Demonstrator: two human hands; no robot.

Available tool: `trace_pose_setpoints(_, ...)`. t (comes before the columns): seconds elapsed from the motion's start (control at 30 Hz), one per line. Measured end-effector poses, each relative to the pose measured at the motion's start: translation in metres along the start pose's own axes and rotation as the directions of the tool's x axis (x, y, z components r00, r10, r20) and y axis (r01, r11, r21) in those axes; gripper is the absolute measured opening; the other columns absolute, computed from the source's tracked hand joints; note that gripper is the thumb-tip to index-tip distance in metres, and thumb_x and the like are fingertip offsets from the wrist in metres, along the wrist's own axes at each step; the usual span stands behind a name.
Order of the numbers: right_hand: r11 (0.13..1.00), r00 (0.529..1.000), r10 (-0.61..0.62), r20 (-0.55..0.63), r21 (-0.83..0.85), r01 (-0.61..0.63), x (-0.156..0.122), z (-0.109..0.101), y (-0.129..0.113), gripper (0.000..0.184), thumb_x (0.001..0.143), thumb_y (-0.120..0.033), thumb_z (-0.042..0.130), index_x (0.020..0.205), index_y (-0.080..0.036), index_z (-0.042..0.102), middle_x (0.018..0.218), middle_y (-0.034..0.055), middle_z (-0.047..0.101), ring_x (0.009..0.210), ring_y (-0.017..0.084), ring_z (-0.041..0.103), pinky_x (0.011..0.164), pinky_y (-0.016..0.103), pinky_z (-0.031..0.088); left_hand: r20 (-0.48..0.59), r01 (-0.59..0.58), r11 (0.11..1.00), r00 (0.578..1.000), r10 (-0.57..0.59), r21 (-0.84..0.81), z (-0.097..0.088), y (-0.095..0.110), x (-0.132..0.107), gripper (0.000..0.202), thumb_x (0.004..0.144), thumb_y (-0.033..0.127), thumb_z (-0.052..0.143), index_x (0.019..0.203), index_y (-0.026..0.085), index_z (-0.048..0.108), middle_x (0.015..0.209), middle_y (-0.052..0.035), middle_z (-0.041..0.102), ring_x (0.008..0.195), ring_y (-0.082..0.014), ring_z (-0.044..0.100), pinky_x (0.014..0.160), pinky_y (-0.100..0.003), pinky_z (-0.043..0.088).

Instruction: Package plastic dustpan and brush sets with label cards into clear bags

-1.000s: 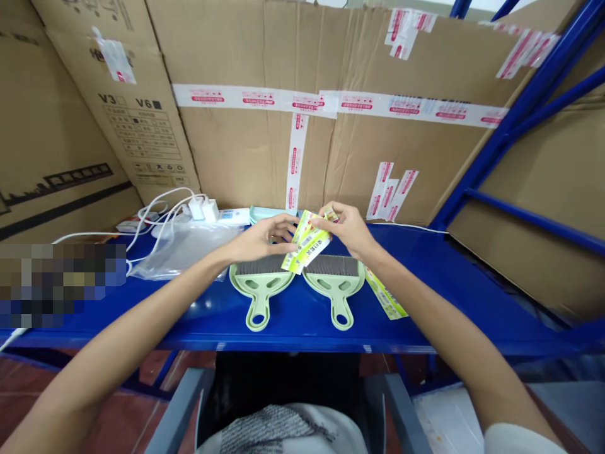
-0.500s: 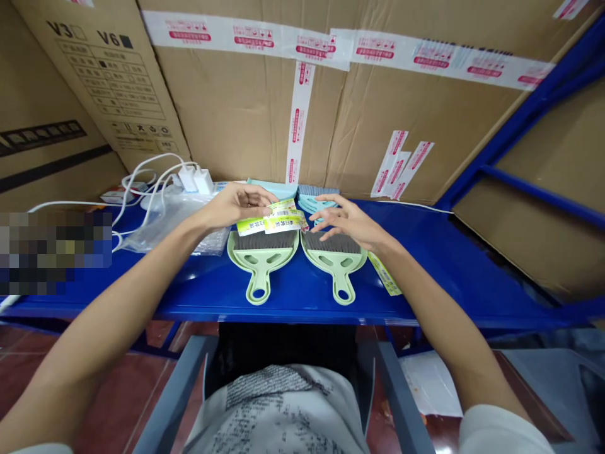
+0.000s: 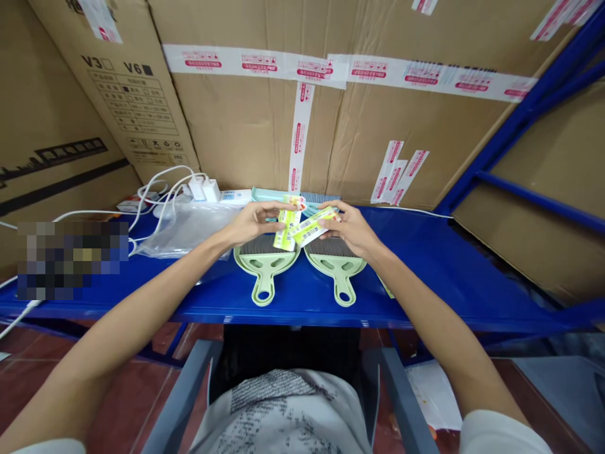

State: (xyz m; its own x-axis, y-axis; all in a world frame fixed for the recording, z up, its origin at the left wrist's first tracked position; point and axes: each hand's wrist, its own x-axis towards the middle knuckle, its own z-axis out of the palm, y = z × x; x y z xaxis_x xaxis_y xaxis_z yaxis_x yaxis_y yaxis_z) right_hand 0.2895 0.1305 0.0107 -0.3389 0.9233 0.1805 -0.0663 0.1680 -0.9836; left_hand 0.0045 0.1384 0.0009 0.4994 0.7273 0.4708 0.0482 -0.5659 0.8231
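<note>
My left hand (image 3: 258,222) pinches a yellow-green and white printed card (image 3: 286,230) by its side. A second card (image 3: 316,226) of the same print is tilted in the fingers of my right hand (image 3: 347,226), and the two cards overlap at their lower ends. Below them on the table lie two pale green dustpans, each with a grey-bristled brush nested in it: the left brush and dustpan (image 3: 265,268) and the right brush and dustpan (image 3: 336,270). Behind my hands, partly covered, sits a light blue dustpan (image 3: 269,194) with a blue brush (image 3: 321,198) beside it.
A clear plastic bag (image 3: 186,233) and white chargers (image 3: 204,188) with cables lie at the left of the blue table (image 3: 425,265). Tall cardboard (image 3: 236,120) closes off the back. A blue metal frame (image 3: 515,120) rises at the right. Another yellow card (image 3: 385,287) pokes out beside my right forearm.
My right hand has taken hold of one card, where before my left hand held the cards together. The cards have spread apart and turned. The camera view has shifted slightly.
</note>
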Motion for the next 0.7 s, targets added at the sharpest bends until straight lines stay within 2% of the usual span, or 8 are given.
trace_pose_setpoints(0.1,0.997,0.996,-0.006,-0.087,-0.071,-0.001,0.004,-0.023,-0.007,0.053,0.056,-0.028,0.101,0.091,-0.022,0.061,0.088,0.0013,0.076,0.080,0.019,0.076,0.057,0.024,0.065,0.109,0.038,0.995,0.993,-0.048,0.092,-0.022,0.004,0.001,0.067,0.089,0.026,0.079,0.153,0.020,0.060,0.110,-0.0115,0.079,0.090,-0.0179,0.073,0.078,-0.030,0.057)
trace_pose_setpoints(0.17,0.992,0.996,0.033,-0.089,-0.119,-0.043,0.003,-0.038,-0.012,0.056,0.054,-0.025,0.100,0.092,-0.023,0.059,0.084,0.0004,0.075,0.080,0.021,0.076,0.058,0.027,0.066,0.227,0.066,0.981,0.968,-0.108,0.185,-0.034,0.006,0.001,0.070,0.092,0.026,0.075,0.159,0.020,0.052,0.103,-0.0093,0.081,0.084,-0.0160,0.073,0.074,-0.027,0.056)
trace_pose_setpoints(0.27,0.964,0.987,0.158,-0.027,-0.212,-0.160,0.001,-0.052,-0.016,0.059,0.053,-0.022,0.098,0.100,-0.025,0.063,0.081,0.0011,0.076,0.082,0.026,0.078,0.064,0.035,0.069,0.321,0.040,0.935,0.933,-0.161,0.353,-0.041,0.006,-0.001,0.056,0.094,0.028,0.070,0.149,0.019,0.062,0.103,-0.0095,0.082,0.086,-0.0163,0.075,0.078,-0.027,0.057)
trace_pose_setpoints(0.37,0.870,0.968,0.250,0.014,-0.442,-0.218,0.000,-0.058,-0.016,0.042,0.060,-0.027,0.092,0.094,-0.022,0.069,0.085,0.0056,0.078,0.086,0.029,0.078,0.070,0.041,0.067,0.325,0.001,0.857,0.925,-0.196,0.515,-0.041,0.004,-0.004,0.044,0.092,0.029,0.071,0.134,0.018,0.074,0.107,-0.0113,0.083,0.086,-0.0188,0.078,0.077,-0.029,0.060)
trace_pose_setpoints(0.47,0.595,0.985,0.172,0.003,-0.797,-0.101,0.001,-0.064,-0.018,0.022,0.066,-0.030,0.088,0.081,-0.021,0.074,0.082,0.0059,0.077,0.085,0.030,0.076,0.075,0.042,0.061,0.291,-0.048,0.754,0.937,-0.193,0.656,-0.042,0.005,-0.006,0.032,0.092,0.030,0.072,0.121,0.019,0.081,0.112,-0.0122,0.083,0.095,-0.0238,0.080,0.084,-0.033,0.061)
trace_pose_setpoints(0.53,0.433,0.993,0.108,0.044,-0.901,-0.007,0.000,-0.069,-0.023,0.018,0.069,-0.032,0.086,0.079,-0.022,0.076,0.087,0.0063,0.078,0.090,0.030,0.074,0.083,0.042,0.058,0.313,-0.098,0.706,0.932,-0.182,0.701,-0.043,0.008,-0.007,0.027,0.093,0.033,0.073,0.115,0.021,0.084,0.116,-0.0103,0.083,0.102,-0.0254,0.079,0.091,-0.034,0.059)
trace_pose_setpoints(0.6,0.405,0.987,0.077,0.139,-0.909,0.096,-0.002,-0.072,-0.030,0.020,0.074,-0.037,0.085,0.086,-0.022,0.079,0.100,0.0070,0.080,0.100,0.030,0.073,0.091,0.042,0.055,0.366,-0.130,0.700,0.909,-0.199,0.702,-0.041,0.010,-0.007,0.026,0.094,0.035,0.074,0.114,0.023,0.084,0.118,-0.0084,0.083,0.102,-0.0246,0.079,0.092,-0.033,0.058)
trace_pose_setpoints(0.7,0.434,0.938,0.115,0.328,-0.866,0.249,-0.007,-0.072,-0.038,0.031,0.078,-0.040,0.082,0.104,-0.025,0.082,0.117,0.0060,0.079,0.111,0.029,0.071,0.100,0.041,0.052,0.404,-0.127,0.702,0.882,-0.244,0.701,-0.036,0.008,-0.007,0.029,0.092,0.031,0.075,0.119,0.023,0.082,0.118,-0.0080,0.083,0.099,-0.0235,0.079,0.087,-0.031,0.058)
